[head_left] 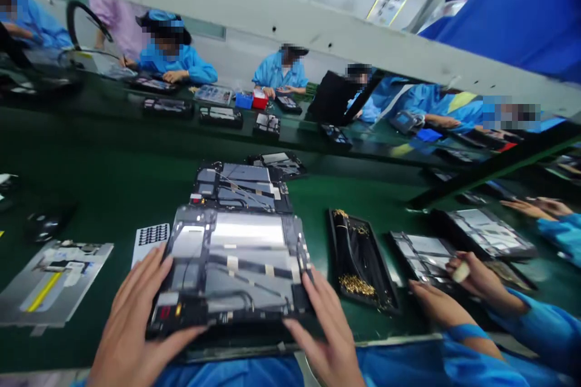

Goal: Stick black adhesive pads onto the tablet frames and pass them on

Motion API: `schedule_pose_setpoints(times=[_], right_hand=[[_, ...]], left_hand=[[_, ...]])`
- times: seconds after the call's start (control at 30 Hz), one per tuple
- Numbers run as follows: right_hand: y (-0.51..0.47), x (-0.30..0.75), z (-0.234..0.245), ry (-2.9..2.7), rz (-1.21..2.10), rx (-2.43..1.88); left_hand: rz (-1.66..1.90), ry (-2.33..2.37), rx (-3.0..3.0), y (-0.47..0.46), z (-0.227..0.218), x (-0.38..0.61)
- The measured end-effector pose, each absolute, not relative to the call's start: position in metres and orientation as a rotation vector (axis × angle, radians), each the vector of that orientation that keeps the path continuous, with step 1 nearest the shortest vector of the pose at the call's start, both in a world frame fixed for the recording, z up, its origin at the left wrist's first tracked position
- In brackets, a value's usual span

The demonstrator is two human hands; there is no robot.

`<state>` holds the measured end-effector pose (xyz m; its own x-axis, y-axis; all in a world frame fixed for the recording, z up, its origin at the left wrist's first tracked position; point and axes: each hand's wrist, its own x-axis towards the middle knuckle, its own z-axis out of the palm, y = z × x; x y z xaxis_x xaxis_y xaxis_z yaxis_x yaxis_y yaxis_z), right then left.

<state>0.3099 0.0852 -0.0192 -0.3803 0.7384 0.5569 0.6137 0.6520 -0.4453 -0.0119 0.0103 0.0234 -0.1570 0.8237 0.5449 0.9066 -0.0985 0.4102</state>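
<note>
An opened tablet [247, 272], its batteries, flex cables and boards exposed, is held between my two hands at the near edge of the bench. My left hand [140, 320] grips its left side, thumb along the front edge and fingers on the side. On the opposite side, my right hand [324, 326] has its fingers against the edge and the thumb near the front corner. Just beyond lies another opened tablet [240, 184], partly covered by the held one. A sheet of black stickers [152, 236] sits beside my left fingers.
Right of me, a black tray [363, 260] holds small gold parts and black cables. A co-worker's hands [458, 290] work on an opened device [424, 254] there. A flat metal panel [54, 284] lies at left. Several devices and people line the far bench, under a white beam [290, 18].
</note>
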Motion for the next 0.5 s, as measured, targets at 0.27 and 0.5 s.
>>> schedule_pose_setpoints(times=[0.27, 0.5], right_hand=[[0.229, 0.254, 0.0, -1.97, 0.201, -0.927], [0.314, 0.269, 0.024, -1.821, 0.649, -1.123]], left_hand=[[-1.332, -2.151, -1.966, 0.159, 0.048, -0.05], [-1.553, -2.187, -1.851, 0.129, 0.015, -0.052]])
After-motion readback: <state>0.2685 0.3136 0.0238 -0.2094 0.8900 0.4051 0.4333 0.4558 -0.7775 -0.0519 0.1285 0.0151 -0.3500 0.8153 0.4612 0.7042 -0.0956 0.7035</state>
